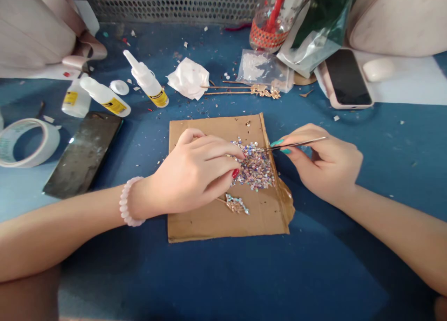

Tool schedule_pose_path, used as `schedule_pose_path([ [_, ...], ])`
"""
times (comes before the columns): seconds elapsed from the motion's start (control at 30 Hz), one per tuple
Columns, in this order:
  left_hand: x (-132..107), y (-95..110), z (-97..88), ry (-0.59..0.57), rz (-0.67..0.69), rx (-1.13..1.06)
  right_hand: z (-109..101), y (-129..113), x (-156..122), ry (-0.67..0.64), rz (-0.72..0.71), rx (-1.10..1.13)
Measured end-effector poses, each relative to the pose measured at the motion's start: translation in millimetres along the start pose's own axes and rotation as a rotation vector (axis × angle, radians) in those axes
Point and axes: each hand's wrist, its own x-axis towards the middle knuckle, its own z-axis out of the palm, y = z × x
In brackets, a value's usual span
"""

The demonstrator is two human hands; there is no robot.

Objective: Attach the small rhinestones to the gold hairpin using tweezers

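Observation:
My left hand (200,167), with a beaded bracelet at the wrist, reaches over a piece of brown cardboard (199,225). Its fingers are stretched out and slightly apart, with the fingertips at the left side of a pile of small glittering rhinestones (256,170). My right hand (324,160) is closed in a pinch around metal tweezers (303,143), whose tips point left into the pile's upper right edge. Whether the tips hold a stone is too small to tell. Below my left fingers lies a gold hairpin (237,204) set with pale blue stones, its stem partly hidden by the hand.
Behind the cardboard lie gold hairpins (261,91), crumpled white paper (190,78) and a clear plastic bag (265,70). White glue bottles (150,83), a dark phone (84,153) and a tape roll (30,142) are at left. Another phone (347,79) and a jar (268,32) stand right.

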Motion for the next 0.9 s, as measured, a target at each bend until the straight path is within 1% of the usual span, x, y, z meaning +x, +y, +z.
schedule_pose_path([
  [0.27, -0.6, 0.0, -1.7, -0.005, -0.003, 0.002, 0.3, 0.8, -0.8, 0.000, 0.019, 0.010],
  [0.43, -0.5, 0.1, -2.6, -0.013, -0.014, 0.009, -1.3, 0.8, -1.9, -0.001, 0.076, 0.006],
  [0.57, -0.4, -0.2, -2.5, -0.011, -0.017, 0.011, -1.9, 1.2, -2.7, 0.016, 0.055, 0.001],
  [0.73, -1.0, -0.6, -2.1, -0.016, -0.015, 0.008, -2.0, 0.4, -4.4, 0.013, 0.112, 0.015],
  [0.9, -1.2, -0.5, -2.1, -0.013, -0.007, 0.015, -1.3, 0.6, -4.7, 0.015, 0.119, 0.018],
])
